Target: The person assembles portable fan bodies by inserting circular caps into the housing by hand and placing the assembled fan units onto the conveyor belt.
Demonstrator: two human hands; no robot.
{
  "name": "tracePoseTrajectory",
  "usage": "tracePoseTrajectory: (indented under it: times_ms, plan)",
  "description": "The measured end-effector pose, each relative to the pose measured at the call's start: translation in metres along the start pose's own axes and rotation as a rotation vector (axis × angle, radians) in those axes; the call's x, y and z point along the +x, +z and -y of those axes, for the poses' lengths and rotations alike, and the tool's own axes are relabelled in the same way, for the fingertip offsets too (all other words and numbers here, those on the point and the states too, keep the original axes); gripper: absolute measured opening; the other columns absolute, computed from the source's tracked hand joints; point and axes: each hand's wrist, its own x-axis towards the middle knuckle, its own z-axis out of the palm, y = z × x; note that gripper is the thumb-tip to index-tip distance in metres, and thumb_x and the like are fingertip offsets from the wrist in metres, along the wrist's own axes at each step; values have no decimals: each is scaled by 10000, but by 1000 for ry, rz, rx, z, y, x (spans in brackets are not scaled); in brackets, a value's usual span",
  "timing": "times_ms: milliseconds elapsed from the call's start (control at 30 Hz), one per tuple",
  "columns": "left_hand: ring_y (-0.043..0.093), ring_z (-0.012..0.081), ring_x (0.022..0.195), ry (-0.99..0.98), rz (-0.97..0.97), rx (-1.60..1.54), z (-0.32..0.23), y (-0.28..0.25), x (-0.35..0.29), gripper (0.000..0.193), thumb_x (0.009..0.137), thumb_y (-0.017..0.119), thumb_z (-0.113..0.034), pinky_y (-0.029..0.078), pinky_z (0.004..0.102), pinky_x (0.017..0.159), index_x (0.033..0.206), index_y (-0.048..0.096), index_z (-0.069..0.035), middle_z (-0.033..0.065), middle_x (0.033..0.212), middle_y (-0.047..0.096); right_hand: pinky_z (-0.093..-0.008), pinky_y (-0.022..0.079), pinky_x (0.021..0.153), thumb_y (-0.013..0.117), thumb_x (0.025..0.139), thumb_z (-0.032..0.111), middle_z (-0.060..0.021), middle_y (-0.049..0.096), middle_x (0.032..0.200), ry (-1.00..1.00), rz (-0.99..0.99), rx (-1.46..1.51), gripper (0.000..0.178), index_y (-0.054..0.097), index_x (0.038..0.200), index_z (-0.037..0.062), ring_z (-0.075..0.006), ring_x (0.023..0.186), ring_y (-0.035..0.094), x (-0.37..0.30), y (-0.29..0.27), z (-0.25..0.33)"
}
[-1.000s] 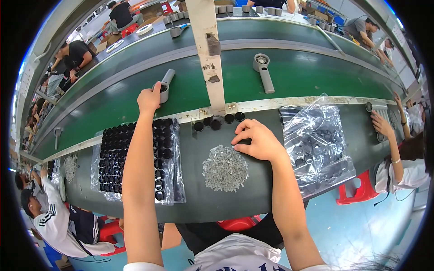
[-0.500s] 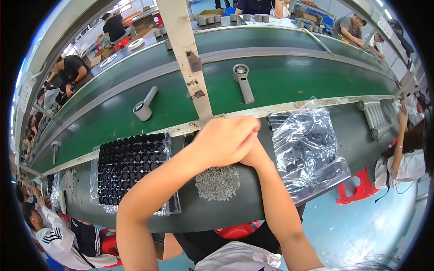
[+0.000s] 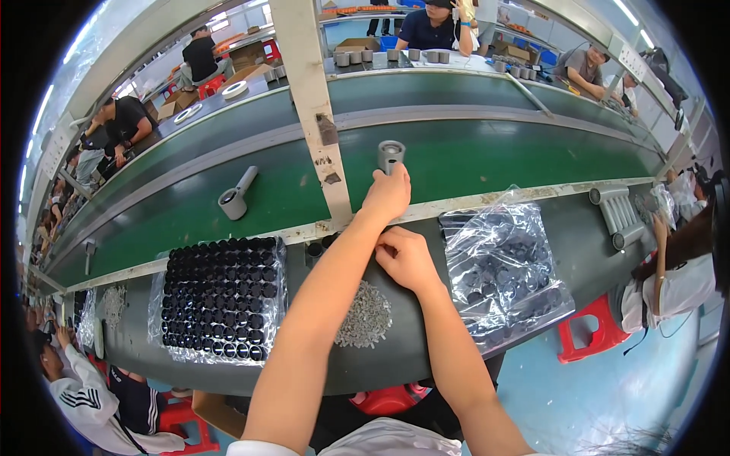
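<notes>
Over the green conveyor, my left hand (image 3: 389,191) is closed on a grey handheld fan (image 3: 391,152). Its round head points away from me, and my fingers hide the handle. My right hand (image 3: 405,257) is curled with its fingertips pressed together at the bench's far edge, just behind my left wrist. Whatever it may pinch is hidden or too small to make out. Between my forearms is a pile of small clear pieces (image 3: 366,319). A dark round part (image 3: 314,249) peeks out beside my left forearm.
Left on the bench, rows of black round caps (image 3: 220,296) lie on plastic. A clear bag of dark round parts (image 3: 502,266) lies right. Another fan (image 3: 236,199) rests on the conveyor; several grey fans (image 3: 617,216) lie far right. A post (image 3: 313,114) rises ahead. Co-workers sit around.
My hands, together above the bench before, have parted. The left reached forward onto the conveyor and took hold of the fan lying there; the right stayed near the bench's far edge.
</notes>
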Motion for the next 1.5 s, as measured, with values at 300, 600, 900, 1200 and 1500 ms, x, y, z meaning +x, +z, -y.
tracePoseTrajectory:
  times_ms: [300,600,900,1200,1500]
  plan:
    - [558,260,1090,558,-286,-472,-7,-97,-180,560,936,626,2,487,390,932,1441,383,0,154,1238,477,-250,543,608,678,930,-2,-71,713,864,349,-176,606,114,728,1030,-25,-106,699,671,-1,-9,12]
    - [554,145,505,-97,222,-1395,53,-64,-240,382,1051,564,-162,469,295,492,1347,364,-26,95,827,593,-283,587,687,646,972,-14,-84,704,964,270,-35,772,137,708,1092,-34,-138,785,693,-4,0,51]
    - [590,155,542,-205,222,-1409,58,-60,-246,402,1056,567,-188,470,286,461,1337,326,-30,128,945,604,-301,585,815,705,918,-39,-119,740,1053,158,-10,681,155,726,1070,-18,-191,901,720,-11,2,67]
    - [565,114,558,-123,65,-1295,60,-50,-248,357,1043,585,-144,455,263,457,1297,368,-18,101,942,605,-355,485,961,798,819,-4,-100,599,1270,-29,-35,381,196,800,1004,61,-228,1142,557,-18,21,80]
    - [549,86,548,-112,-2,-1205,56,-50,-249,350,1027,587,-99,444,253,457,1292,378,-5,66,877,607,-361,487,952,795,811,-5,-107,601,1270,-26,-36,368,204,808,999,71,-232,1119,565,-18,26,78]
